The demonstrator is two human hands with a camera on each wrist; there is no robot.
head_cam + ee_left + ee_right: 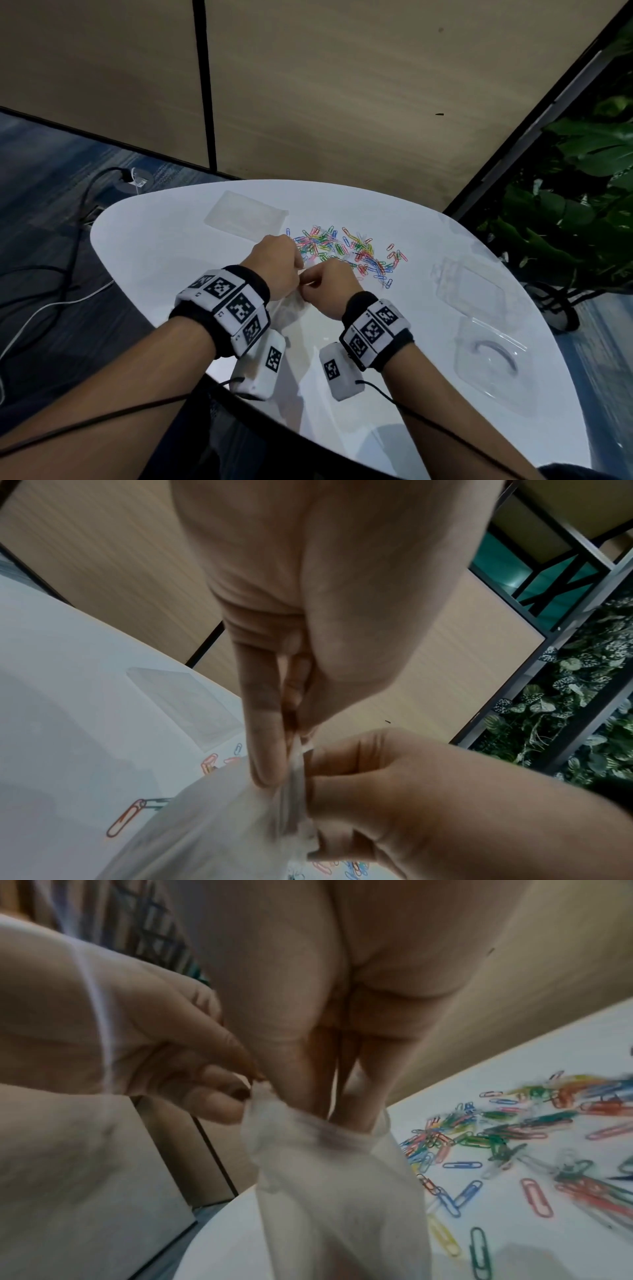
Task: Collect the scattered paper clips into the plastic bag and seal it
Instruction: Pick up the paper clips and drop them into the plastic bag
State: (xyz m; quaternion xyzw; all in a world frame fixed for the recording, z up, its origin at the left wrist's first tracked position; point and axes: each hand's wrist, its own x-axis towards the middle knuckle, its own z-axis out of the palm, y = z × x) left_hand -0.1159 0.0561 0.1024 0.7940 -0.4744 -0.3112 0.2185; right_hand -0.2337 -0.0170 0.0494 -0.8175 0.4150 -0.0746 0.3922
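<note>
Progress: I am judging this as the very start; I am only working the plastic bag (291, 310) open, and I cannot see a single clip inside it.
Clips: the paper clips (346, 251) are lying loose on the white desk (164, 240), spreading from 12 toward 2 o'clock of my hands.
Left to do: I am still needing to gather all of them, drop them in, then press the mouth closed.
Bag position: it is hanging from my fingers at the desk's near middle, its body trailing toward 6 o'clock.
Left hand (277, 265): my fingers (263, 723) are lying narrow and nearly straight against my thumb, pinching one lip of the bag's mouth.
Right hand (327, 287): my fingers (356, 1104) are pushing down inside the mouth, close together, with my thumb outside gripping the other lip.
Also here: another clear bag (246, 214) is lying at 11 o'clock, and clear plastic trays (489, 356) at 4 o'clock.
</note>
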